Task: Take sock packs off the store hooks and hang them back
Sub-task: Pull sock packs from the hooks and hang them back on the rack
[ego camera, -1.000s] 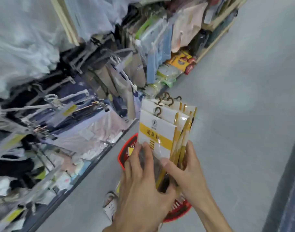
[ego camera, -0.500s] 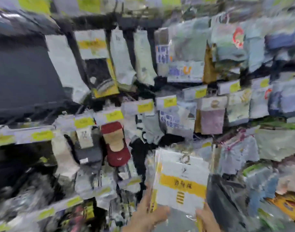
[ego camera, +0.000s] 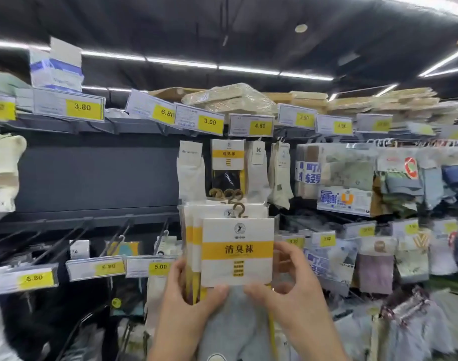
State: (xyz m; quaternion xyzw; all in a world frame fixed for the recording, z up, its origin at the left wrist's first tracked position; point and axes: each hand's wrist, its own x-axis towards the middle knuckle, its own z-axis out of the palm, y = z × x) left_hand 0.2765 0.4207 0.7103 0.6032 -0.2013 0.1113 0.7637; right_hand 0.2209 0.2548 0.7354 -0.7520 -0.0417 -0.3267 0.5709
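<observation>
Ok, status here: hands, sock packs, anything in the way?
Both hands grip: left hand, right hand, on the stack of sock packs. Not yet hung. One matching pack hangs above; nothing visibly blocking.

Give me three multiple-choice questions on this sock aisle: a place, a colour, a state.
1. The matching hung pack is: A) above the held stack B) on the floor C) far left.
2. The front card's band is: A) red B) yellow C) green.
3. The stack is: A) on a hook B) in one hand C) between left hand and right hand.
Answers: A, it hangs on the rack just above; B, a yellow stripe crosses the card; C, both pinch its lower part.
</observation>
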